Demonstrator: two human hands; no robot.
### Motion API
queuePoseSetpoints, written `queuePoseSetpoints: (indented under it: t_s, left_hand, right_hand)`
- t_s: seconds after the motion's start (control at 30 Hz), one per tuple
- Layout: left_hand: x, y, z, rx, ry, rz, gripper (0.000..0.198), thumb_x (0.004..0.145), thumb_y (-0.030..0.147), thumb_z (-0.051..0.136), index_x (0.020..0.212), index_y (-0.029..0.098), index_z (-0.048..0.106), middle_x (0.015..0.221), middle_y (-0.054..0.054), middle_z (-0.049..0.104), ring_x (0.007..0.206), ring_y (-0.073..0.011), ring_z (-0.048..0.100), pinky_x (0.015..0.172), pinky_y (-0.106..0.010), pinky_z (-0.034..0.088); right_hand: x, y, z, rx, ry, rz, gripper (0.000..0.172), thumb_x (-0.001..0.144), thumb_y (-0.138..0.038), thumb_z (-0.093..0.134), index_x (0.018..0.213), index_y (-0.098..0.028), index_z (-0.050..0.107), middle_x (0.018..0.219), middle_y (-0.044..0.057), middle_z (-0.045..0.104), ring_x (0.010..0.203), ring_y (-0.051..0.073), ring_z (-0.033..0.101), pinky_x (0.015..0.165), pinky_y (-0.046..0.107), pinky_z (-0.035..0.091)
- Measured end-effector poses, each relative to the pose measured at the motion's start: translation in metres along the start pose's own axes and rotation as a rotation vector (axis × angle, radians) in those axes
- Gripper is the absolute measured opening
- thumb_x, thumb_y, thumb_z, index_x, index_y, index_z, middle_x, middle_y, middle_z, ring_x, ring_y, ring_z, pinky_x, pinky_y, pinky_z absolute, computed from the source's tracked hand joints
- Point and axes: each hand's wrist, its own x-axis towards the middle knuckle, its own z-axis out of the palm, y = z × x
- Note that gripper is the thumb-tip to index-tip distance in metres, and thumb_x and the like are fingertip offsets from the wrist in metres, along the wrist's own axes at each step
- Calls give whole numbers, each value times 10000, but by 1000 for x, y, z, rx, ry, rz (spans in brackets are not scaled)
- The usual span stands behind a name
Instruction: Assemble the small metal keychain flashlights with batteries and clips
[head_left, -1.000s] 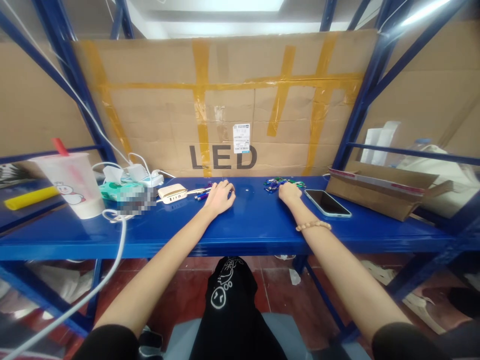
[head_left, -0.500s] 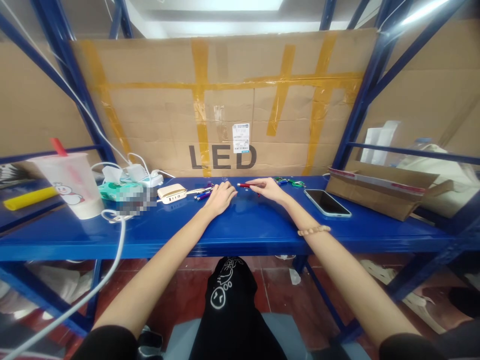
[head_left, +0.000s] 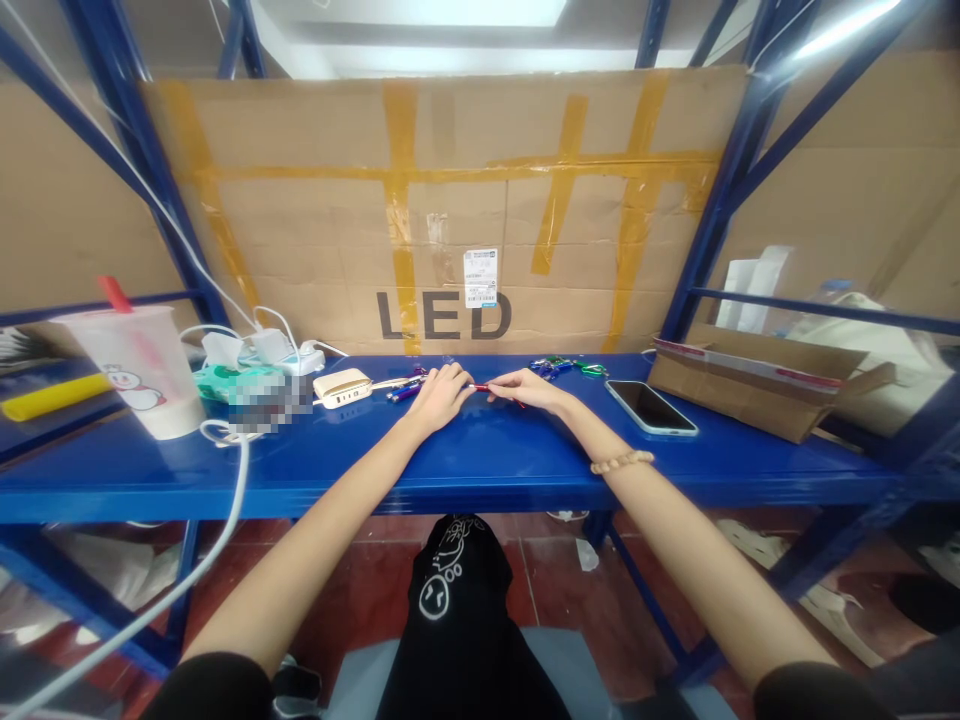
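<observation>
My right hand [head_left: 529, 388] pinches a slim red stick-like piece [head_left: 481, 387] low over the blue table. The fingers hide part of it, and a bit of red also shows under the hand. My left hand [head_left: 444, 396] rests on the table with its fingers curled down. Its fingertips meet the left end of the red piece; what lies inside them is hidden. Just left of that hand lie several slim blue pieces [head_left: 405, 390]. Beyond my right hand is a small heap of blue and green metallic pieces [head_left: 555, 367].
On the left stand a plastic cup [head_left: 142, 375] with a red straw, a tissue pack [head_left: 225, 382] and a cream-coloured device [head_left: 342, 388]. A phone [head_left: 651, 407] and an open cardboard box [head_left: 757, 385] lie right. A large cardboard sheet [head_left: 315, 240] closes off the back.
My right hand has moved left and slightly down, bringing the red piece to my left fingertips. The blue and green heap is now less covered. My left hand has hardly moved.
</observation>
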Motion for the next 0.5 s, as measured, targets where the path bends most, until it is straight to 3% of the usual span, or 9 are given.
queuePoseSetpoints:
  t_s: [0.17,0.33,0.5]
  left_hand:
    - [0,0,0,-33,7,6,284,929,333,342,965,189,583,1017,-72,565,958,-229,506,860,-385,365]
    - [0,2,-1,-114,21,-1,247,915,322,386,940,187,591,1015,-67,570,970,-228,505,885,-390,354]
    - [0,2,0,-276,58,-61,216,875,344,464,916,198,619,998,-57,586,984,-234,510,919,-412,344]
  right_hand:
    - [0,0,1,-24,0,-11,460,757,-503,558,1009,-141,689,828,61,673,689,139,535,521,224,337]
    - [1,-1,1,-40,-10,-48,450,747,-553,533,795,-130,677,718,28,601,640,121,463,545,243,311]
    - [2,-1,2,-45,-5,-77,428,752,-541,517,741,-127,629,673,9,532,611,108,404,545,246,291]
